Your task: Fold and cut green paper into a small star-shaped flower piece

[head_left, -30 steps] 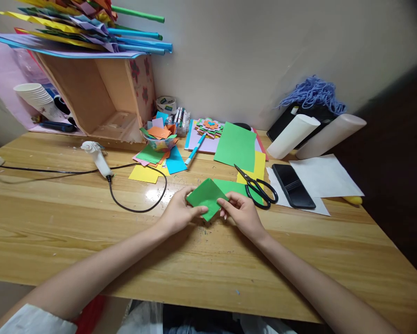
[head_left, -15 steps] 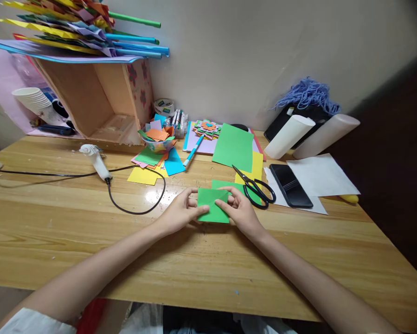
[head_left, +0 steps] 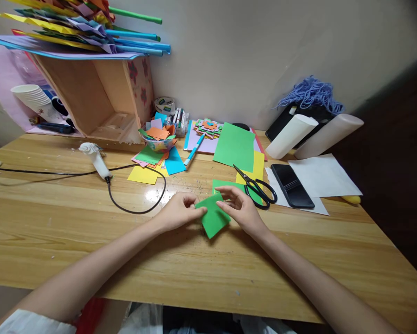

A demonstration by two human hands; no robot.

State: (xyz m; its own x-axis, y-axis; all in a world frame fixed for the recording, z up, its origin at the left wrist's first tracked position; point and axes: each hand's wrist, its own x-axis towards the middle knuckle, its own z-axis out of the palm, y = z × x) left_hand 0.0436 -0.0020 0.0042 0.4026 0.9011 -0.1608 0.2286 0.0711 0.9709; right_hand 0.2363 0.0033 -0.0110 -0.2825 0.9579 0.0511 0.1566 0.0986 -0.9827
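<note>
A small green paper square (head_left: 214,218) lies tilted on the wooden table (head_left: 90,222) in front of me. My left hand (head_left: 178,211) pinches its left corner with thumb and curled fingers. My right hand (head_left: 241,208) presses on its right edge with the thumb, the other fingers spread above it. Just behind the hands lies another green paper piece (head_left: 229,185), and black scissors (head_left: 257,188) rest to the right of it.
A glue gun (head_left: 96,157) with a black cord (head_left: 138,208) lies left. Coloured paper scraps (head_left: 152,162), a bowl (head_left: 158,141), a blue pen (head_left: 195,149), a green sheet (head_left: 236,146), a phone (head_left: 292,184), white sheets (head_left: 324,175) and two rolls (head_left: 291,135) fill the back. A wooden box (head_left: 100,97) stands far left.
The green square has been turned from lying straight to a tilted, diamond-like position and drawn slightly nearer to me. My right fingers have lifted and spread.
</note>
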